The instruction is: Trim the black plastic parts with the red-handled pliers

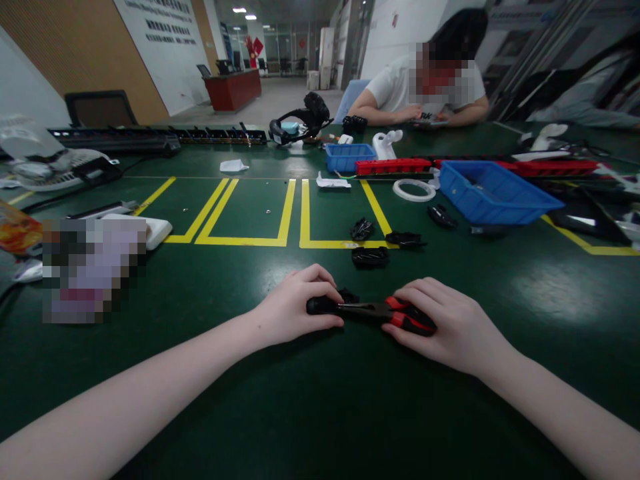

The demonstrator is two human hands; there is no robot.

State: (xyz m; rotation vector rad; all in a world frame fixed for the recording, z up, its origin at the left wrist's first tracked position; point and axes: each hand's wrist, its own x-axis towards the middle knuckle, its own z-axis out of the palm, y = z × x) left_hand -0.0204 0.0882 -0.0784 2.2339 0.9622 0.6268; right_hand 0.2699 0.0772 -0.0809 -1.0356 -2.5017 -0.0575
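Black-red pliers (370, 311) gripped in right hand (443, 323); tips at black part (321, 305), held between left hand (297, 303) fingers. Black pieces (370, 257) beyond, near yellow tape (327, 244).

In the upper right of the frame we read dark letters (426, 116), "RK", on a white shirt (395, 79); in the upper left we see rows of lettering (170, 28) on a white wall (173, 70), too blurred to read.
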